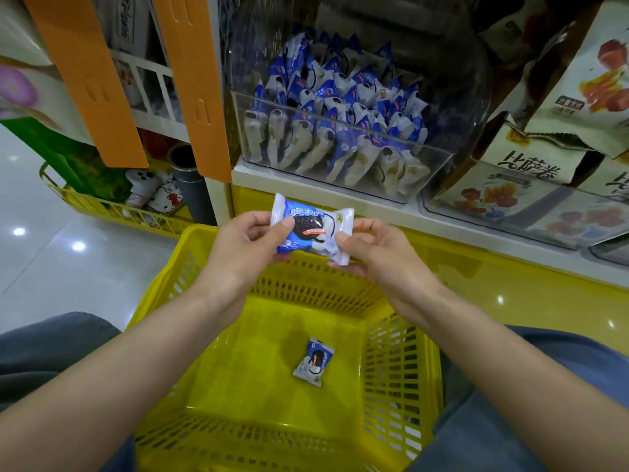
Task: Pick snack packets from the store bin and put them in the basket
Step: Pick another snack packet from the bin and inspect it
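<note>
Pinching a snack packet (311,229) by its two ends, the left hand (243,248) and right hand (372,253) are holding it with thumbs and fingers clamped on the wrapper. It is hanging above the far rim of the yellow basket (401,366). Below the fingers a second packet (313,362) is lying on the floor of it, and beyond them the store bin (340,141) is sitting full. Drawing nearer before loosening both pinches together is looking safest.

Left hand (243,250), right hand (372,248), forearms (153,356) bare; grey-blue trousers (51,349) cover knees.
</note>
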Demonstrator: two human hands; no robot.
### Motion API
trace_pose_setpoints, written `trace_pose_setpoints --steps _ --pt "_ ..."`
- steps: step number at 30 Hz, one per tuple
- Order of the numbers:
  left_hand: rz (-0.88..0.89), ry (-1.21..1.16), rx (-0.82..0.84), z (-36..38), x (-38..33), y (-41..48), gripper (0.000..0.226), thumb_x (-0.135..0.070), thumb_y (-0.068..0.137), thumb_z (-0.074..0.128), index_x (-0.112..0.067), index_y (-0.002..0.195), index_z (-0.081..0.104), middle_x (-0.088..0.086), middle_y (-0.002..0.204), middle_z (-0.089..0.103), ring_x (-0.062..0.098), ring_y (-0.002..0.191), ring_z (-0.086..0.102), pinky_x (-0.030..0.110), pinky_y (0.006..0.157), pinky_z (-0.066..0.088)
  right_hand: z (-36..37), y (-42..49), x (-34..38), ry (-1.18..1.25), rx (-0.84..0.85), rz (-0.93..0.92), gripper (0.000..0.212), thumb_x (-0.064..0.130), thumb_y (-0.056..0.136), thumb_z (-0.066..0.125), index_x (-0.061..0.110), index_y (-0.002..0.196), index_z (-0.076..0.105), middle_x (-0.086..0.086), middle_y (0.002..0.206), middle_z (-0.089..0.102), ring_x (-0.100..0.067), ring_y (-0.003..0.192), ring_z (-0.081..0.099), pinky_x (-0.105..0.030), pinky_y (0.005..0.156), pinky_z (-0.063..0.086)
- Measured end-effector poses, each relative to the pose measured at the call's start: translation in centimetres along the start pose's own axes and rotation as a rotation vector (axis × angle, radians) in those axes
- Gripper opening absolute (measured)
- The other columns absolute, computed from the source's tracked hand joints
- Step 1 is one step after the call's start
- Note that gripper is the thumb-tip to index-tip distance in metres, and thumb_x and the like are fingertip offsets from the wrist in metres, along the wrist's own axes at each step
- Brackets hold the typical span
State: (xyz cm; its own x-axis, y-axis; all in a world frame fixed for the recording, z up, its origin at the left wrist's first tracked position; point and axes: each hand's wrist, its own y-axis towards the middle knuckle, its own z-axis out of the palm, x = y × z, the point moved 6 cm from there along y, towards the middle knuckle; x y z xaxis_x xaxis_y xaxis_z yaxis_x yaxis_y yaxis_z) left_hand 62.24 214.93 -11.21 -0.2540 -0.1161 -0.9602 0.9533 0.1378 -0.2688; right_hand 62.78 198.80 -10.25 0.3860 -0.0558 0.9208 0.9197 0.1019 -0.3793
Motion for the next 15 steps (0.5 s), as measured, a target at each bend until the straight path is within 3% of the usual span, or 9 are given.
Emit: trace_pose_setpoints --steps 3,7,10,15 --pt "0.072 0.023 -0.016 -0.3 -0.4 -0.1 0.011 -0.016 0.091 0.055 -0.011 0.084 0.062 0.003 0.077 0.066 0.0 0.059 0.063 0.016 0.058 0.054 0.8 -0.3 -1.1 -0.265 0.145 0.052 0.032 -0.001 0.085 0.061 0.007 0.112 0.043 -0.009 0.092 0.065 -0.014 0.07 0.064 -0.023 0.065 0.055" --pt "0.188 0.193 0.039 0.5 -0.8 -0.4 0.018 -0.014 0.09 0.057 -0.016 0.073 0.062 -0.003 0.066 0.063 -0.002 0.056 0.06 0.018 0.056 0.052 1.6 -0.5 -1.3 -0.676 0.211 -0.118 0.049 0.008 0.076 0.074 0.012 0.115 0.045 -0.004 0.11 0.062 -0.017 0.098 0.061 -0.031 0.086 0.049" --pt "0.238 0.252 0.048 0.7 -1.2 -0.4 0.019 -0.015 0.088 0.059 -0.02 0.07 0.062 -0.005 0.065 0.063 -0.003 0.056 0.058 0.018 0.054 0.049 2.3 -0.7 -1.0 -0.672 0.235 -0.207 0.047 0.018 0.074 0.076 0.021 0.11 0.046 0.003 0.108 0.06 -0.011 0.096 0.06 -0.027 0.083 0.051" --pt "0.251 0.306 0.108 1.4 -1.3 -0.7 0.018 -0.013 0.087 0.06 -0.02 0.071 0.062 -0.005 0.066 0.063 0.001 0.059 0.057 0.016 0.058 0.046 2.3 -0.8 0.1 -0.45 0.171 -0.288 0.009 0.021 0.088 0.06 0.025 0.095 0.056 0.004 0.095 0.066 -0.006 0.089 0.065 -0.027 0.078 0.054"
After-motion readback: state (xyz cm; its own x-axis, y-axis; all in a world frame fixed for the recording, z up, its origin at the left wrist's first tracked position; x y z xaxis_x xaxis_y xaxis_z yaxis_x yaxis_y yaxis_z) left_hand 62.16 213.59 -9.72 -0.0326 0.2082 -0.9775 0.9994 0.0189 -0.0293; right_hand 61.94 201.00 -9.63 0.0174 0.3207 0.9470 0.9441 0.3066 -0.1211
